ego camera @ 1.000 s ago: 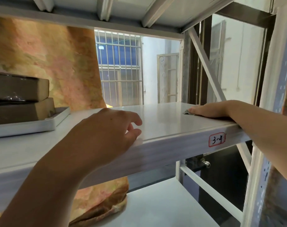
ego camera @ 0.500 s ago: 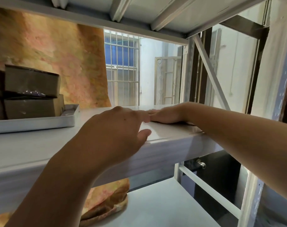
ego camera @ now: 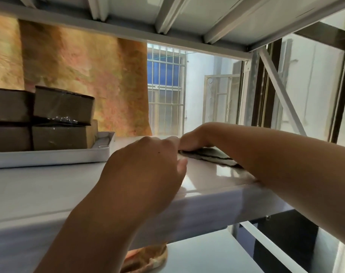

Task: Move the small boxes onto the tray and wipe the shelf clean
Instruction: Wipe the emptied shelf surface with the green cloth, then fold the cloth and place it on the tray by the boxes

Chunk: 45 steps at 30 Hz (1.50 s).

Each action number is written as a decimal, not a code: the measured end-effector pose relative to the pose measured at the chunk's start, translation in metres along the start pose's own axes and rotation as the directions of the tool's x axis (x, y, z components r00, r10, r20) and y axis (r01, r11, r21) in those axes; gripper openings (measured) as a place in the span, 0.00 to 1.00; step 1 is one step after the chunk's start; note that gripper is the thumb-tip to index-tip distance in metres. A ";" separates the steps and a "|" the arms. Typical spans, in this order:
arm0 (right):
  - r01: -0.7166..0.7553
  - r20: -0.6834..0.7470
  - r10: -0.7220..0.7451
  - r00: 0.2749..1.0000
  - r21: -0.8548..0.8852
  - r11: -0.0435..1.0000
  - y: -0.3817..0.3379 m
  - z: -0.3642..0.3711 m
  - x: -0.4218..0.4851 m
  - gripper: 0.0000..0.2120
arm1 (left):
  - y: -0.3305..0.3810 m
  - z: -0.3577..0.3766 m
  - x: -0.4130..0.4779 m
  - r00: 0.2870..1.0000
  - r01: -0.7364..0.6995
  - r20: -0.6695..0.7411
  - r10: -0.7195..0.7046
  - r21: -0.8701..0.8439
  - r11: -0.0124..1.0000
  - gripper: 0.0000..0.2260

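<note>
**Wiping the shelf beside the loaded tray**

At far left the small boxes (ego camera: 63, 119) sit stacked two high on the white tray (ego camera: 49, 157), which lies on the shelf (ego camera: 39, 192). The left hand (ego camera: 148, 166) rests near the shelf's front edge, fingers loosely bent, holding nothing. Just right of it, the right hand (ego camera: 195, 137) presses flat on a dark cloth (ego camera: 209, 155), its fingertips hidden. The cloth looks soft and limp and likely to bunch, so it is best driven under a spread palm.
</note>
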State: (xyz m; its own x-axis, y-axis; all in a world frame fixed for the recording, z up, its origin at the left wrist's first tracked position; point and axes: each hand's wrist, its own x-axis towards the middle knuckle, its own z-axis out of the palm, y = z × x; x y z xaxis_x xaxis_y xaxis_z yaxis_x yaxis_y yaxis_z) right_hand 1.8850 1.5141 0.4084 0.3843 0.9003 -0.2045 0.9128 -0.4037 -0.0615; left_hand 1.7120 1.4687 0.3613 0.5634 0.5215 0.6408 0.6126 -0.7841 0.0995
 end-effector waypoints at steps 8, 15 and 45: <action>-0.266 -0.013 0.266 0.964 -0.010 0.964 0.055 -0.009 0.008 0.32 | -0.001 0.002 0.003 0.998 -0.025 0.064 0.029 -0.069 0.997 0.15; -0.404 -0.031 0.404 0.914 -0.016 0.915 0.144 -0.009 -0.036 0.08 | 0.008 -0.010 -0.006 0.969 -0.168 0.162 0.186 -0.117 0.979 0.20; 0.419 -0.294 -0.325 0.899 0.363 0.832 0.011 0.036 -0.071 0.21 | 0.005 -0.027 0.032 0.989 -0.055 0.137 0.055 0.000 0.998 0.09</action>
State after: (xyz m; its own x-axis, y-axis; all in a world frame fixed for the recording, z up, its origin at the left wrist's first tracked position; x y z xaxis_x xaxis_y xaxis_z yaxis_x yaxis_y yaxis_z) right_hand 1.8626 1.4400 0.3867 0.0895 0.9883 0.1234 0.8707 -0.0175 -0.4915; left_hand 1.7181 1.4721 0.4027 0.6668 0.5190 0.5348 0.5807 -0.8116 0.0636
